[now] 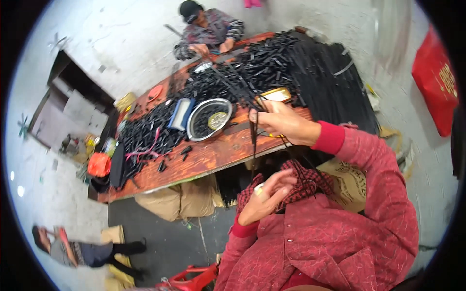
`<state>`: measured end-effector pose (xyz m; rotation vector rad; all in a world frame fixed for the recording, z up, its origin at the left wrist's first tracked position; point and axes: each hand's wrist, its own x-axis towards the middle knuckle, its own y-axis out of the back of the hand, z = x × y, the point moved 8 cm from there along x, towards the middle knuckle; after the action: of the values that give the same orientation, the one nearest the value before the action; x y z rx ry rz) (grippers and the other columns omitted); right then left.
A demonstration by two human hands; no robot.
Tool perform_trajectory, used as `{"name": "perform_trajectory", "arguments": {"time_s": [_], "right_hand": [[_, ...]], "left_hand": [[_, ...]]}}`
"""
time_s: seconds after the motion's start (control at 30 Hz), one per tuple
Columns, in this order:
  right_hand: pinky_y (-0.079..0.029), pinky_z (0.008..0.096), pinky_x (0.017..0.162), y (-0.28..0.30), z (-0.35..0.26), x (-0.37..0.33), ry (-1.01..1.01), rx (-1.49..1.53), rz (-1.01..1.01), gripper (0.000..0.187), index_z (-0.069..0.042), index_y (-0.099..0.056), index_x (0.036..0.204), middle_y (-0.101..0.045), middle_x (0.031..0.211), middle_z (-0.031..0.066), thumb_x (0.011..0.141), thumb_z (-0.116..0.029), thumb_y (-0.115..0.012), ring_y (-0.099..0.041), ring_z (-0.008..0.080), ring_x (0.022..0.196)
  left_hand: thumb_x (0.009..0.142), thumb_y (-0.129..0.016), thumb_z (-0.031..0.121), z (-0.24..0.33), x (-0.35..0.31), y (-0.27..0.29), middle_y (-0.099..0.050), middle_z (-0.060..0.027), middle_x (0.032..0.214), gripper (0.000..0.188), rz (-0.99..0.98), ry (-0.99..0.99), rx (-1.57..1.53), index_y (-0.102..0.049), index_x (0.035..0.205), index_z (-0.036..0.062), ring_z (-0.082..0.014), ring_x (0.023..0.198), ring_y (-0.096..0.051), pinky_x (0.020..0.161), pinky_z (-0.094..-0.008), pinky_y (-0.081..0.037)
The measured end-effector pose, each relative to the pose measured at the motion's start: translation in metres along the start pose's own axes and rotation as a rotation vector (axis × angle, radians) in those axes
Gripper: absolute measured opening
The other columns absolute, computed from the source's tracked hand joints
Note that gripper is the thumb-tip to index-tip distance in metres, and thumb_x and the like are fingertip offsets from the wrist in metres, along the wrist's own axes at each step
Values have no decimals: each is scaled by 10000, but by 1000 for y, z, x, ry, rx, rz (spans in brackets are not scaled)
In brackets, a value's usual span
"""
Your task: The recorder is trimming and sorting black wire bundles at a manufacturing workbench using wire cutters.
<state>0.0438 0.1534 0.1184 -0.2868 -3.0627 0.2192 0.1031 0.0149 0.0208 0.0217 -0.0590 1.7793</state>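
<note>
Right hand (286, 121), raised over the near edge of the tabletop (213, 160) toward its right end, pinches several narrow black strips (254, 138) between thumb and fingers. Left hand (264, 198), lower in the view and just clear of that edge, has its fingers parted and loosely bent, with nothing visibly gripped; whether it brushes the strips cannot be told. The hanging length drops from the right fingertips, its long axis nearly vertical in the view and directed toward the left hand: the pinched part lies at the right hand, the lower part nearer the left. The strips appear thin, dark, matt and flexible; looser strands curve over red-and-black checked fabric (318, 178), their ends blurred. Beyond, a metal bowl (217, 101) stands left of the right hand, short black pieces (264, 60) are heaped toward the far edge, and a bundle of long black strips (330, 82) covers the right end.
</note>
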Motion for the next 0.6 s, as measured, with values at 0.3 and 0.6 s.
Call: {"name": "perform_trajectory", "arguments": {"time_s": [0.3,0.6], "right_hand": [[-200,180,433,-34,39,-21,-17,150,0,148,-171,-489,892,-355,658,-125,936,-222,-621,-295,-23,514],[-361,192,613,-37,19,-32,329,-111,140,90,-117,-544,974,-481,812,-68,917,-168,-592,-436,26,704]], "left_hand": [[978,-570,185,26,11,15,-619,-167,1139,490,552,-290,348,-374,1379,-18,-235,979,-625,873,-343,-486],[1017,-468,189,-4,4,8,-662,-242,1017,437,699,-349,324,-427,1338,-105,-306,952,-663,846,-390,-506]]}}
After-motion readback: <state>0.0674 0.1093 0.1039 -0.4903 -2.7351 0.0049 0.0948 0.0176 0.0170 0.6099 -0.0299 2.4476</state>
